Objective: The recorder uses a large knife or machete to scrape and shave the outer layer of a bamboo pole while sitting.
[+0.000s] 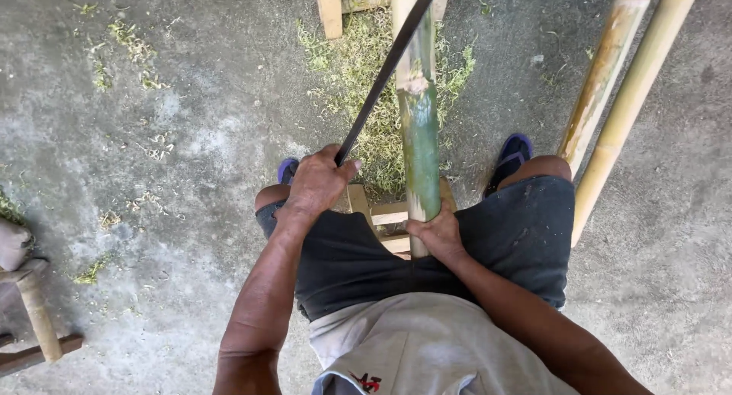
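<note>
A long dark blade (385, 71) is gripped in the clenched left hand (319, 183), laid against the green bamboo pole (419, 128). The pole is clasped between the knees by the right hand (436, 233). Two yellow poles (621, 90) lean just right; shavings (358, 67) lie beyond.

The left half of the frame is mostly bare concrete floor (175, 97), with open room to reach past the left hand (316, 183). At the far lower left a wooden stool (34, 319) stands in the way. In the middle, the green bamboo pole (419, 136) and the long dark blade (381, 78) crossing it block the centre. At the upper right two leaning bamboo poles (618, 97) bar the way, with floor free beyond them.
</note>
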